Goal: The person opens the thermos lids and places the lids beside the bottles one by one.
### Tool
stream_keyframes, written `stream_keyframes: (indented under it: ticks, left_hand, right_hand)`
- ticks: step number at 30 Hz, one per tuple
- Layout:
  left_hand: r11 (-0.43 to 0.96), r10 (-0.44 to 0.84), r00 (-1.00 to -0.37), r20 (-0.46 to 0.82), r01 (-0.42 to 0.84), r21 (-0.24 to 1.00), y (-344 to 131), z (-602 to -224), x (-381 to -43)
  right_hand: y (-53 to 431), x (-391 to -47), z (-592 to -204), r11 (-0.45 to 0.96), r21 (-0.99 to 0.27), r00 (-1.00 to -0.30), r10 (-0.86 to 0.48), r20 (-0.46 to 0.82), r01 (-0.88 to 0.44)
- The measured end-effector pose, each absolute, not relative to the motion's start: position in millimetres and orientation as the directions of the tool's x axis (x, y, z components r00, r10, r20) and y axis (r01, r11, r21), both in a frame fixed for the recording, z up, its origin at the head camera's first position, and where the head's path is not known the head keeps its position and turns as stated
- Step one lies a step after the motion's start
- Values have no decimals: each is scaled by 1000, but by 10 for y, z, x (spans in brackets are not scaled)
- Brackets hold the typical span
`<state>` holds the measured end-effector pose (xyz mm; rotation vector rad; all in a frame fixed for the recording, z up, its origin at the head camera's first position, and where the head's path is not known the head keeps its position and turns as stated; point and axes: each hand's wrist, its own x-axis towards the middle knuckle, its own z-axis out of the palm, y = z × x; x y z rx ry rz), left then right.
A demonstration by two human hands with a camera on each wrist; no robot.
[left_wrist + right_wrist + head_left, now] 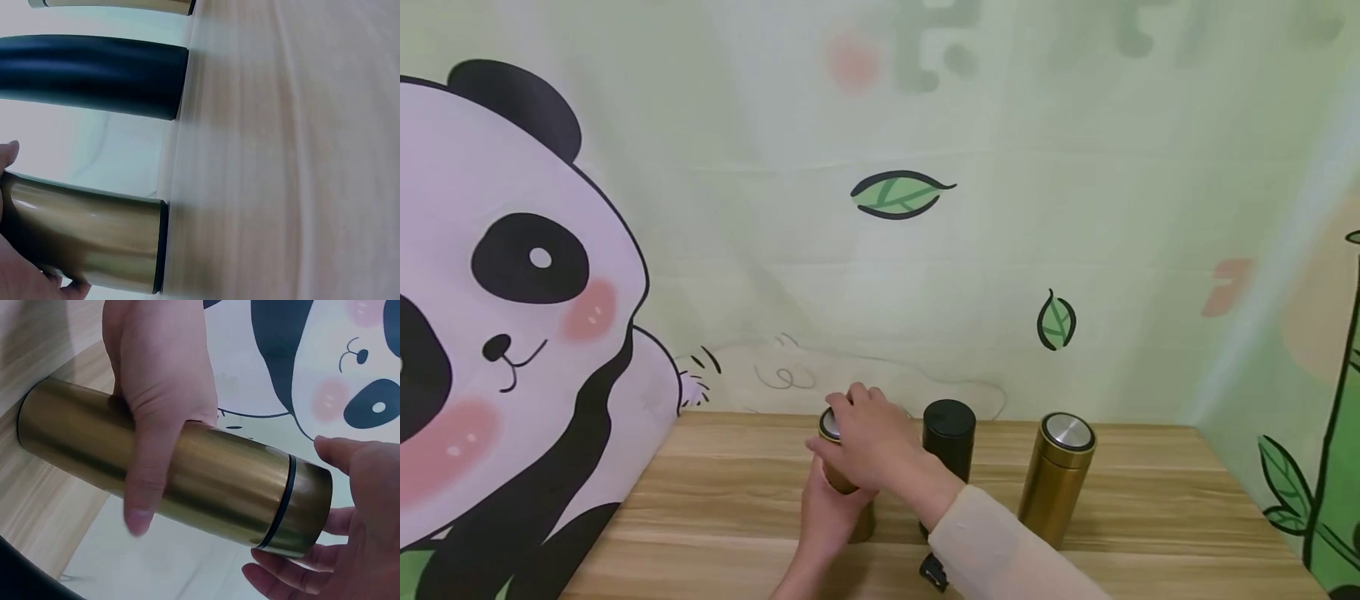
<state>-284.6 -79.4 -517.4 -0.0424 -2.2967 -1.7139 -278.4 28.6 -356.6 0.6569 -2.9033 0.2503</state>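
A gold thermos [219, 475] with a dark ring below its lid [306, 506] stands upright on the wooden table at the left of the row. My left hand [827, 512] grips its body, the thumb lying across the front in the right wrist view. Over the top is my right hand [872, 437], its thumb and fingers curved around the lid from either side. Part of the lid's silver top [829, 425] shows beside the right hand in the head view. The left wrist view shows the thermos base on the table.
A black thermos [950, 437] stands in the middle, partly behind the right forearm. Farther right is a second gold thermos [1054, 492] with a silver-topped lid. A small black object [934, 573] lies near the right sleeve. A panda-print backdrop [760, 250] hangs behind the table [700, 500].
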Motion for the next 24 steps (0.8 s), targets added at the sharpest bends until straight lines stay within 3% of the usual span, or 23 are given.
stream_keyframes:
  ticks: [13,24]
  left_hand:
    - [334,-177,-955,238,170,927,-783,-5185,-2841]
    - [416,-202,-926,319,214,884,-759,-5188,-2830]
  right_hand:
    - [44,-2805,-3583,954,35,-934,-298,195,-297]
    - [-98,-2853,-3605,951,201,-944,-271,188,-233]
